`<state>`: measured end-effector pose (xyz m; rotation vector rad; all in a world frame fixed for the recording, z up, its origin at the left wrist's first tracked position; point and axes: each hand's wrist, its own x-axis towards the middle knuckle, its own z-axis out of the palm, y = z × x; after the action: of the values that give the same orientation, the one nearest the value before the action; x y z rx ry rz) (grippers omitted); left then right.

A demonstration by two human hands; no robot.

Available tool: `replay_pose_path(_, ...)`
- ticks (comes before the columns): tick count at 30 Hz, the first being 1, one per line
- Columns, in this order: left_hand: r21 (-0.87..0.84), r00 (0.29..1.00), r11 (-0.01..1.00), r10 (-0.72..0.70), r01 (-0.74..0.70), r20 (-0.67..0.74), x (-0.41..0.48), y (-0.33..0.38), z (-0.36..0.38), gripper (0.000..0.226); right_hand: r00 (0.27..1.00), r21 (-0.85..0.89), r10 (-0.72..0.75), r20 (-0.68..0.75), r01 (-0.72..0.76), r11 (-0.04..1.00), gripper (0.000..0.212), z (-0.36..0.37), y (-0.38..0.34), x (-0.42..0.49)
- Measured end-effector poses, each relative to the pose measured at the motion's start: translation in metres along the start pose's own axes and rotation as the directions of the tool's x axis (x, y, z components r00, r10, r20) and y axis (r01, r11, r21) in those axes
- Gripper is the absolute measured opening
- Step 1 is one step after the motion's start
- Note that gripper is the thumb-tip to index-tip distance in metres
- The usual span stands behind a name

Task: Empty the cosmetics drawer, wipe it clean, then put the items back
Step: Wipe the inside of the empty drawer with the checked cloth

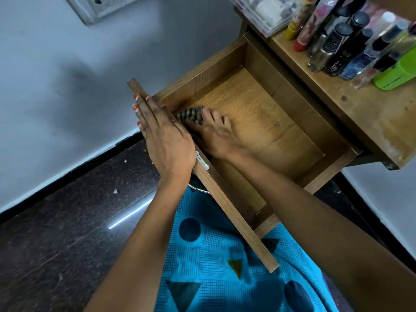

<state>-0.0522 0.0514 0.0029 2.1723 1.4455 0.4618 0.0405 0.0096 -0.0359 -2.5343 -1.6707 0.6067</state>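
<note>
The wooden drawer (pixel 290 140) is pulled out, and its bottom is bare. My right hand (pixel 213 134) is inside it, pressing a small striped cloth (pixel 190 114) into the front left corner. My left hand (pixel 162 134) lies flat along the top edge of the drawer's front panel (pixel 236 219), fingers straight and together, holding nothing. Several cosmetics bottles and tubes (pixel 337 39) stand on the table top to the right, above the drawer.
A green object (pixel 398 73) and a clear plastic box (pixel 267 12) also sit on the wooden table top (pixel 369 118). A grey wall with a socket plate (pixel 101 5) is to the left. Dark speckled floor (pixel 67 233) lies below, with small crumbs.
</note>
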Motion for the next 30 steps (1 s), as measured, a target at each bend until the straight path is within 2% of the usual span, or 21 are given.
replay_pose_path(6,0.001,1.000,1.000,0.001,-0.001,-0.007,0.000,0.000,0.001,0.054,0.999,-0.006,-0.010,-0.038,0.010,1.000,0.044,-0.003,-0.008,0.025)
replay_pose_path(11,0.028,1.000,1.000,0.004,-0.004,0.002,0.001,-0.002,0.000,0.055,0.997,-0.142,-0.011,-0.076,0.000,0.990,0.047,-0.005,-0.005,0.026)
replay_pose_path(17,0.010,1.000,1.000,0.003,-0.002,-0.014,0.001,-0.001,0.002,0.055,0.983,-0.141,0.122,-0.139,-0.142,0.980,0.046,-0.009,0.011,0.029)
replay_pose_path(20,0.005,1.000,1.000,0.001,-0.001,-0.018,0.000,-0.001,0.002,0.055,0.987,-0.062,0.104,-0.123,-0.113,0.992,0.045,-0.007,0.009,0.030)
replay_pose_path(25,0.004,1.000,1.000,-0.002,0.002,-0.020,0.001,0.000,0.002,0.054,0.994,-0.062,-0.029,-0.107,0.022,0.998,0.043,0.003,-0.006,0.031)
replay_pose_path(30,0.010,1.000,1.000,-0.005,0.006,-0.013,0.001,-0.001,0.000,0.054,0.991,-0.178,-0.026,-0.130,0.003,0.984,0.051,0.004,-0.005,0.028)
